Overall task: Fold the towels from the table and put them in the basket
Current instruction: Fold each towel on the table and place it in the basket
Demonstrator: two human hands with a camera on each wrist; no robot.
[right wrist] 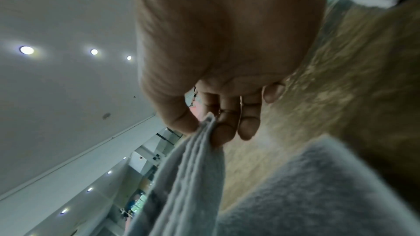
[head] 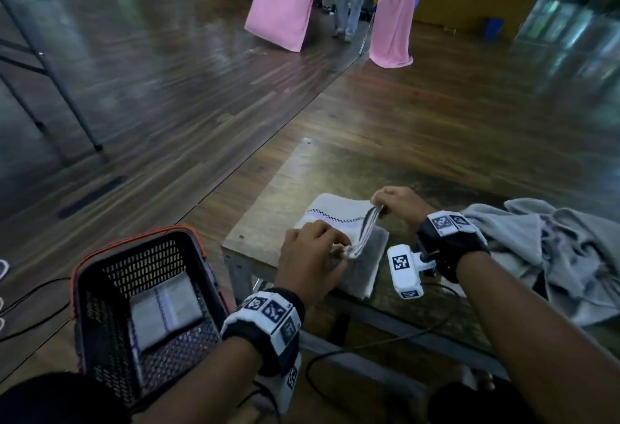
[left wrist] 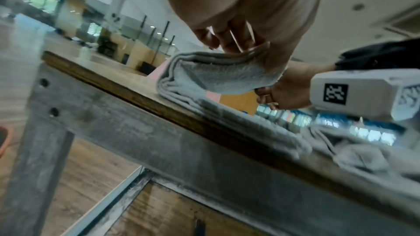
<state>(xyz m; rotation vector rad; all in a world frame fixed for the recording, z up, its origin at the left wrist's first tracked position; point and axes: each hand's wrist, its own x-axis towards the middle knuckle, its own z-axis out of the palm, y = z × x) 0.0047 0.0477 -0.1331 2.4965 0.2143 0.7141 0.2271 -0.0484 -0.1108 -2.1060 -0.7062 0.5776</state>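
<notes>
One folded towel (head: 166,310) already lies flat on the floor of the black basket (head: 100,257), which sits just left of the wooden table (head: 268,195), so that is one down. A second grey towel (head: 339,222) is mid-fold on the table right now: the left hand (head: 310,255) pinches the stacked edges at the near corner, and the right hand (head: 397,203) pinches the same layered edge at the far corner, thumb against fingers, lifting it off the half that lies on the table. By my judgement this fold is close to done, then it goes left into the basket. To the right on the table waits a rumpled grey heap (head: 550,252), unfolded; how many towels are in it I cannot tell. The count: one basket, one table, two hands, one towel stowed, one in hand
</notes>
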